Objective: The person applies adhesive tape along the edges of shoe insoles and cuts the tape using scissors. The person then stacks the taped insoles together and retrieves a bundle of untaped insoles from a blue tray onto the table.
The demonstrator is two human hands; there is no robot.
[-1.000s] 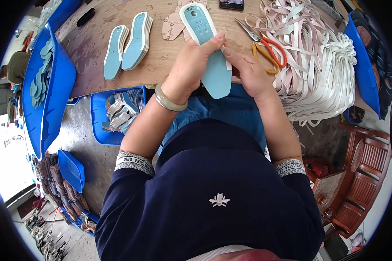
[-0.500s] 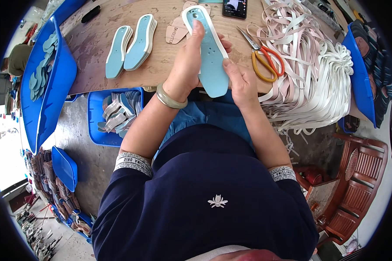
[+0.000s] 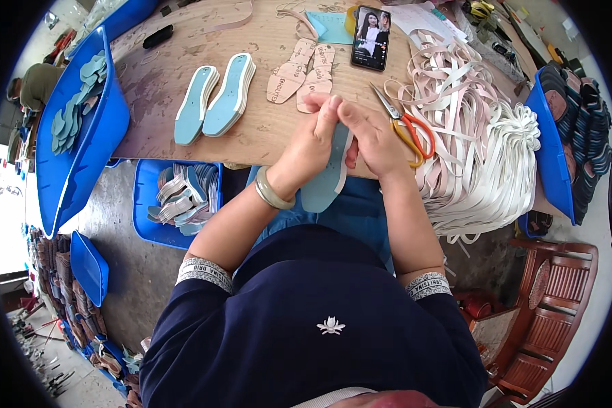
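Observation:
A light blue shoe insole (image 3: 325, 178) stands on edge at the table's near edge, gripped between both hands. My left hand (image 3: 311, 139) wraps its left side, with a metal bangle on the wrist. My right hand (image 3: 368, 134) presses its right side, fingertips meeting the left hand's at the top. Two more light blue insoles (image 3: 216, 98) lie side by side on the wooden table (image 3: 156, 88) to the left. Two tan paper insole patterns (image 3: 299, 73) lie just beyond my hands.
Orange-handled scissors (image 3: 406, 126) lie right of my hands beside a heap of pink and white straps (image 3: 483, 143). A phone (image 3: 370, 38) lies at the back. Blue trays of parts stand at the left (image 3: 81, 136), below the table (image 3: 177, 197) and at the right (image 3: 557, 136).
The insole has been turned from lying flat, face up, to standing on edge. Both hands have closed together around its upper part and drawn nearer the table's edge.

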